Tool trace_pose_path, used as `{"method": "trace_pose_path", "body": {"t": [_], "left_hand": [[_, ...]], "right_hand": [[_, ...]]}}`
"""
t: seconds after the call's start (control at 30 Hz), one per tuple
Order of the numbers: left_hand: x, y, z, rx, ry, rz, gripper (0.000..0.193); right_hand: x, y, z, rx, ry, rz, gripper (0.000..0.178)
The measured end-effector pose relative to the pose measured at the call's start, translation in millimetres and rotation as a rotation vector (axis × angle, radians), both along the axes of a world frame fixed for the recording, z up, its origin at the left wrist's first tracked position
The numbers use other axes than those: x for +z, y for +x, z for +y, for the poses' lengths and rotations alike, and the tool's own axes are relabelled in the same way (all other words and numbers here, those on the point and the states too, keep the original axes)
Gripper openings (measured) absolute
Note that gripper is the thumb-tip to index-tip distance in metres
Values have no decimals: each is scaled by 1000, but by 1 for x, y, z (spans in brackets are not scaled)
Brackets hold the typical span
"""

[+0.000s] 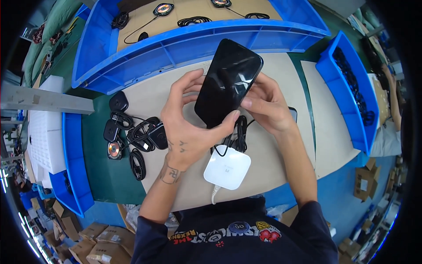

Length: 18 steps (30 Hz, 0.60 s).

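Note:
A glossy black smartphone (226,81) is held up tilted above the table, its dark face reflecting light. My left hand (187,119) grips it around the lower left, thumb at the bottom corner and fingers along the left side, partly behind. My right hand (266,103) is closed at its lower right edge, some fingertips hidden behind the phone. Below the hands lies a white square box-like device (227,167) with a white cable (215,193) at its near side. A coiled black cable (241,134) rests just beyond it, partly covered by my hands.
Black square pucks (118,102) with coiled cables (137,164) lie at left. A large blue bin (193,42) holding round copper-coil pads (163,9) stands at the far side. Another blue bin (351,101) with black cables is at right. A grey metal beam (48,99) juts in at left.

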<state>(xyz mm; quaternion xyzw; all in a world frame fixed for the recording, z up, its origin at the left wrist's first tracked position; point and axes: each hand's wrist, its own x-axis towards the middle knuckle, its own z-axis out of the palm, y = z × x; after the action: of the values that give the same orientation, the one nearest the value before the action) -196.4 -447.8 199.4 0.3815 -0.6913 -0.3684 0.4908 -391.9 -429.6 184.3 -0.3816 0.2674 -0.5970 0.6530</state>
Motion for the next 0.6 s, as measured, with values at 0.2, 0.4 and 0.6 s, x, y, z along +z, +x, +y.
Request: {"method": "trace_pose_path", "body": {"t": [0.2, 0.4, 0.6], "left_hand": [[-12, -3, 0, 81, -186, -131, 86], [-14, -3, -1, 103, -151, -113, 86], [-14, -5, -2, 111, -176, -127, 84]], "right_hand": [[-18, -5, -1, 53, 42, -118, 59], [-15, 0, -3, 11, 84, -77, 57], [-17, -1, -3, 12, 86, -85, 57]]}}
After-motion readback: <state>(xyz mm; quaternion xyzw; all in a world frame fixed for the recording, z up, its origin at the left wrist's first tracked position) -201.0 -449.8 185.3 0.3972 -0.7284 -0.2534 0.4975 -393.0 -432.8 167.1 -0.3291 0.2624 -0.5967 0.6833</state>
